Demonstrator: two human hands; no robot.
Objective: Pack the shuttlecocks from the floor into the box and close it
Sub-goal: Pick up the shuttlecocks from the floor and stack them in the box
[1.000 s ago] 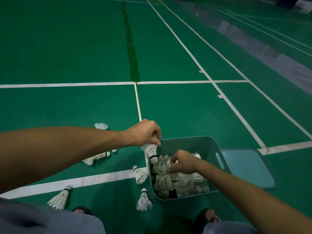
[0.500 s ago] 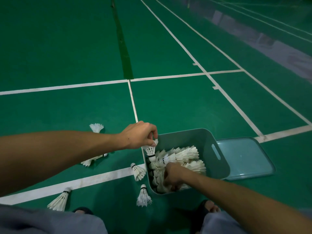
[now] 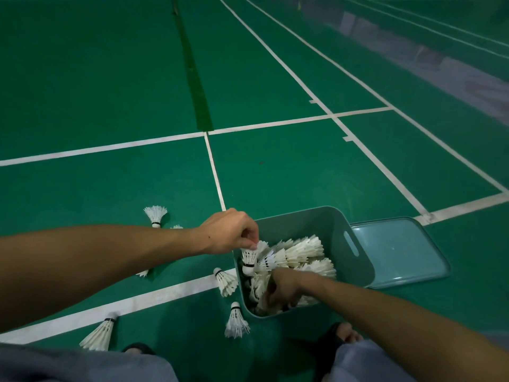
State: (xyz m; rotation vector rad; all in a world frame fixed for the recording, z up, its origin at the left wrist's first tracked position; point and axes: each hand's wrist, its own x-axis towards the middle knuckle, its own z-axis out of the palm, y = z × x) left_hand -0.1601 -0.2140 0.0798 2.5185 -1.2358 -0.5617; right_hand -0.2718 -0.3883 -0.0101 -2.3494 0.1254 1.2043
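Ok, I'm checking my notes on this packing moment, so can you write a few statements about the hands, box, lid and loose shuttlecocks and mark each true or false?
1. The left hand pinches a shuttlecock over the box. True.
2. The lid is closed on the box. False: it lies flat on the floor beside the box's right side.
3. The right hand is down inside the box among the packed shuttlecocks. True.
4. No shuttlecocks are left on the floor. False: several lie to the left of the box, including one by its wall and one farther away.
5. The box is empty. False: it holds many shuttlecocks.
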